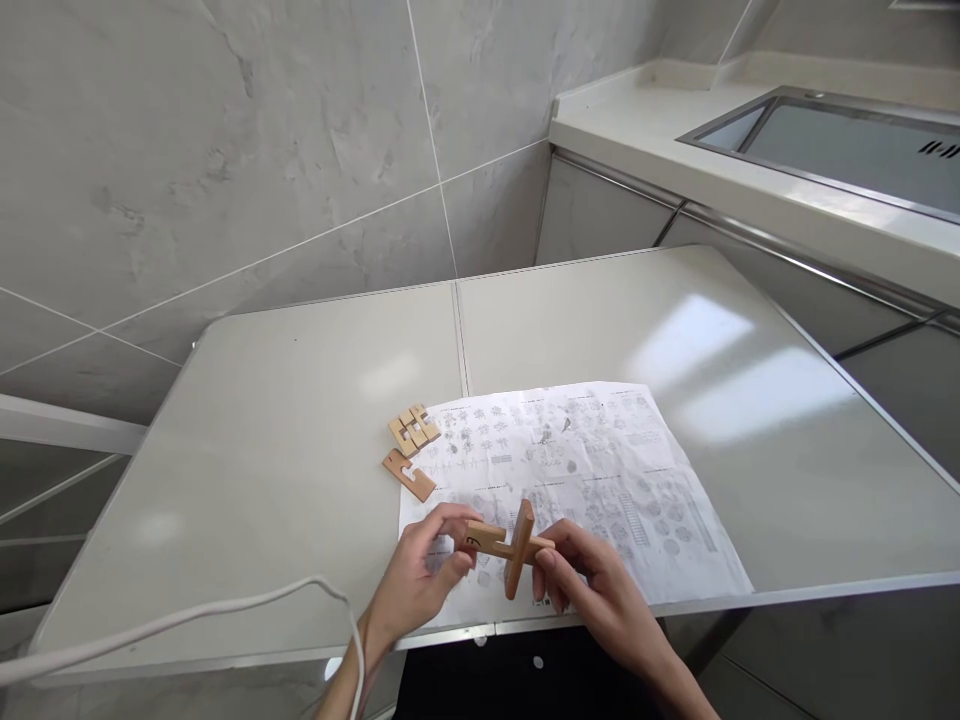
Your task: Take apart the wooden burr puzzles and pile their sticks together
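Observation:
Just above the near edge of the printed sheet, my left hand point(420, 570) pinches the left end of a notched wooden puzzle piece point(487, 538) with a dark mark on it. A second wooden puzzle piece point(519, 560) crosses it, tilted nearly upright, and the two are fitted together. My right hand point(589, 590) grips the right end of the joined pieces between thumb and fingers. Left of the sheet lies a flat brown puzzle piece point(409, 475) with a cut-out. Behind it sits a cluster of paler wooden puzzle pieces point(415, 430).
A creased paper sheet point(540, 460) with printed diagrams covers the front middle of the white folding table point(300, 440). A white cable point(225, 608) crosses at the lower left. The tiled wall point(300, 130) stands behind, and a counter point(630, 125) with a metal-framed inset runs along the right.

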